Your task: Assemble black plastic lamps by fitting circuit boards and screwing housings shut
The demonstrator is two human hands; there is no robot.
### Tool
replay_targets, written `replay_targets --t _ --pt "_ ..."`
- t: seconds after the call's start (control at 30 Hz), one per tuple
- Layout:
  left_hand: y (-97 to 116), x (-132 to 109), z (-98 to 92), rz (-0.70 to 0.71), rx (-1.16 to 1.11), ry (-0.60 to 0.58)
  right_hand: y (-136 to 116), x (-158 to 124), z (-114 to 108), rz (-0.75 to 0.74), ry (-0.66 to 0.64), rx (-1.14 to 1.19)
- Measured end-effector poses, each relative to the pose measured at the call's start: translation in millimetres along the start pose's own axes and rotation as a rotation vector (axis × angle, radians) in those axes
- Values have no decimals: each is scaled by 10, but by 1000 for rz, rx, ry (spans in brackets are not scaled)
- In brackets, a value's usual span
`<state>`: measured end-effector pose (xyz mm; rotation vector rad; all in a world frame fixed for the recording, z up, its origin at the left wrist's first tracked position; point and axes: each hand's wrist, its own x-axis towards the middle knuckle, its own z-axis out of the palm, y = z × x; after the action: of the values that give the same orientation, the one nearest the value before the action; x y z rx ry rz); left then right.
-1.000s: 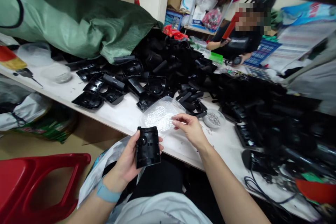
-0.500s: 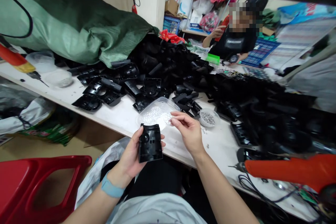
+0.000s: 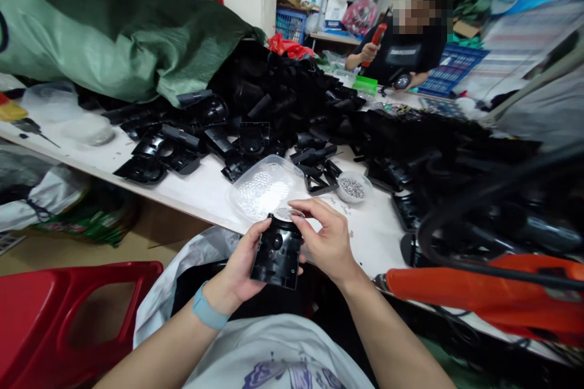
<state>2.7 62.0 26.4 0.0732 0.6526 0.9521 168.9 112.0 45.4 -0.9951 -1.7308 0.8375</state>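
Note:
My left hand grips a black plastic housing from below, just in front of the table edge. My right hand pinches a small clear round lens and holds it against the housing's top edge. Right behind both hands sits a clear plastic tub of small clear pieces. A small white bowl of metal screws stands to the tub's right.
A big heap of black plastic parts covers the white table. A green sack lies at the back left. An orange power screwdriver hangs at the right. A red stool is lower left. Another person works at the far end.
My right hand has come from the clear tub to the housing with a clear lens in its fingertips. My left hand has tilted the housing toward it. The orange screwdriver has swung into view.

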Motion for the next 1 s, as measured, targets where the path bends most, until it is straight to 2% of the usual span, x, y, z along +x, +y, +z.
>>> replay_targets --t 0.13,0.37,0.5,0.6,0.7,0.77,0.9,1.0 --pt "-88 31 23 -25 50 -2 10 -74 -59 -28 58 -17" --pt "-135 77 161 -87 51 59 52 -174 -134 -168 34 -121" --pt "-83 112 170 -147 80 81 62 -190 -205 -95 0 -150" --pt "1 129 188 -195 124 79 67 -209 -243 -105 -41 -211" --pt "83 159 259 -311 219 117 52 -247 -295 -106 -87 -252" --pt "110 195 315 -367 267 144 34 -283 -362 -66 -57 -239" --pt "66 274 381 -389 245 153 29 -378 -535 86 68 -236" --pt "-52 302 388 -435 206 137 51 -453 -631 118 24 -281"
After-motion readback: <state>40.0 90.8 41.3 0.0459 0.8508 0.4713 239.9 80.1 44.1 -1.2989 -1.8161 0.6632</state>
